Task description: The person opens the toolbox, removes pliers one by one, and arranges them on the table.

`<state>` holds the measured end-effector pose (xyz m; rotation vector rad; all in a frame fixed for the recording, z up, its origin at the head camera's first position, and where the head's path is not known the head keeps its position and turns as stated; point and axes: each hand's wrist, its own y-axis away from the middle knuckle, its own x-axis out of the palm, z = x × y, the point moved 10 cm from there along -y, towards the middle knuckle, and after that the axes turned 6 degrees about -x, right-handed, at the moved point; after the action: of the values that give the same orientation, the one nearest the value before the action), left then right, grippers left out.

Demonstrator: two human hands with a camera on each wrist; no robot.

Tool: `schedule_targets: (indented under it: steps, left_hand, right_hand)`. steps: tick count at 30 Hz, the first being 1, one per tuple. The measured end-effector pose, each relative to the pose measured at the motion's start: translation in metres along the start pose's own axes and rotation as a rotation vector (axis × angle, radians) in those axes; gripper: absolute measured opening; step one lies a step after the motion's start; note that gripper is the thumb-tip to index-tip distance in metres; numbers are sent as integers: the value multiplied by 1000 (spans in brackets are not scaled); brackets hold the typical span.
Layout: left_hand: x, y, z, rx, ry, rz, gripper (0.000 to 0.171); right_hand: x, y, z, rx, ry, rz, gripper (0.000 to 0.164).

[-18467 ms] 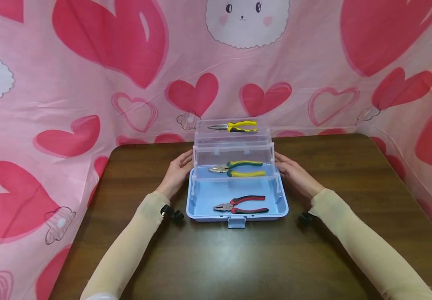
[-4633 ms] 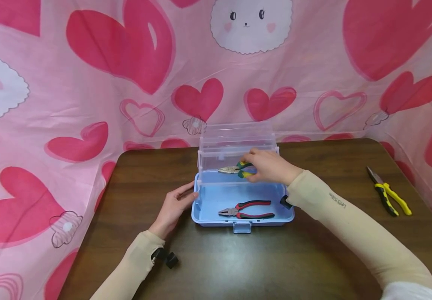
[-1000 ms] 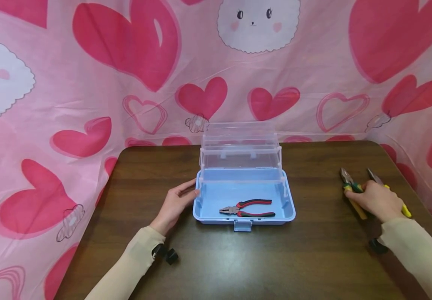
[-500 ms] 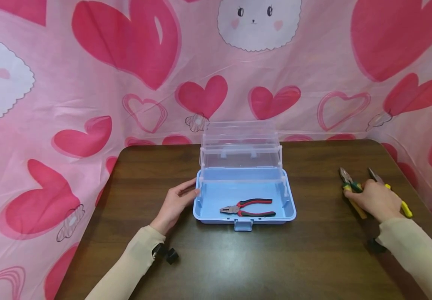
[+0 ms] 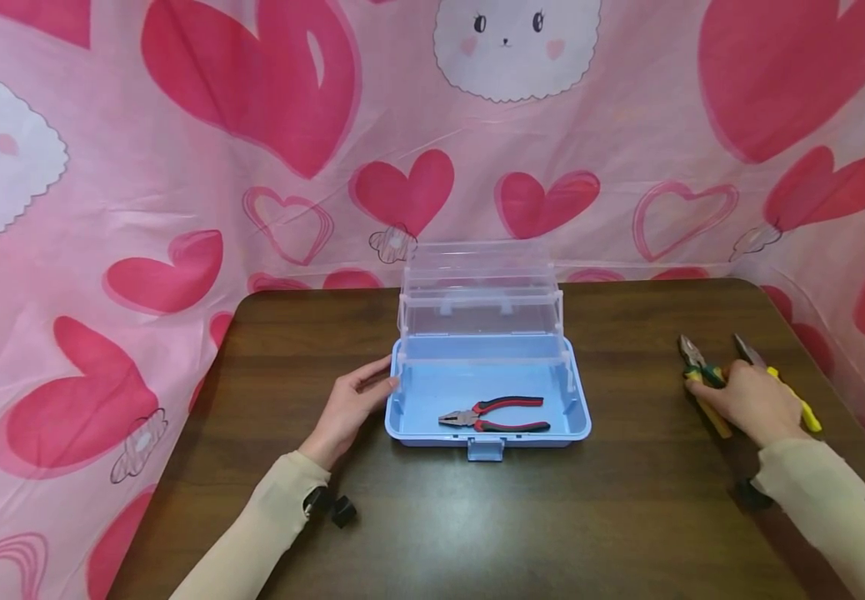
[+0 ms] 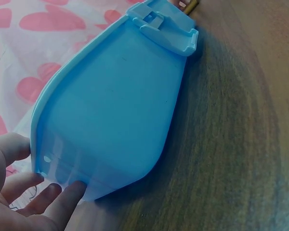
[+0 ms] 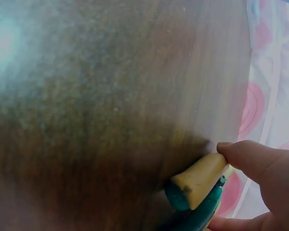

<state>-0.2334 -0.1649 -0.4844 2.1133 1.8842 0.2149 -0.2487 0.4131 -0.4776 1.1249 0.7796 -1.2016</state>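
My right hand (image 5: 758, 404) pinches the green-and-yellow combination pliers (image 5: 710, 408) by the handles at the table's right side, jaws pointing away. In the right wrist view, the thumb (image 7: 250, 156) lies on a yellow handle (image 7: 202, 180). Just right of them, partly behind the hand, lie needle-nose pliers (image 5: 809, 417) with yellow-and-black handles. My left hand (image 5: 350, 412) touches the left end of the light blue toolbox (image 5: 397, 432), its fingers (image 6: 62, 207) against the end wall. Red-and-black combination pliers (image 5: 511, 404) lie in the toolbox's base.
The toolbox's clear trays (image 5: 481, 317) are raised in steps at its back, and its front latch (image 5: 485, 451) hangs down. Behind the brown wooden table (image 5: 432, 517) hangs a pink cloth (image 5: 612, 100) with hearts.
Since the earliest frame, the needle-nose pliers and then the green-and-yellow pliers have gone from the trays to the table's right side. Over the last second, both hands have hardly moved.
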Motion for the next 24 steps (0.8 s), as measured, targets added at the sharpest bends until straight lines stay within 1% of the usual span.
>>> schedule_targets:
  steps: [5,10,12,18,24]
  left_hand:
    - [0,0,0,3,1,1,55]
    - [0,0,0,4,8,1,56]
    - [0,0,0,3,11,0,56]
    - [-1,0,1,-7,11,0,56]
    - [-1,1,-1,4,1,4,57]
  right_hand:
    - [-5,3,4,-32,-11,-38,84]
    - [-18,7,11,-52,-17,-100,61]
    - [-23,9,18,-68,-6,-115,50]
    - [-25,13,50,-133,29,-68,45]
    - [-28,16,81,-213,38,-80,43]
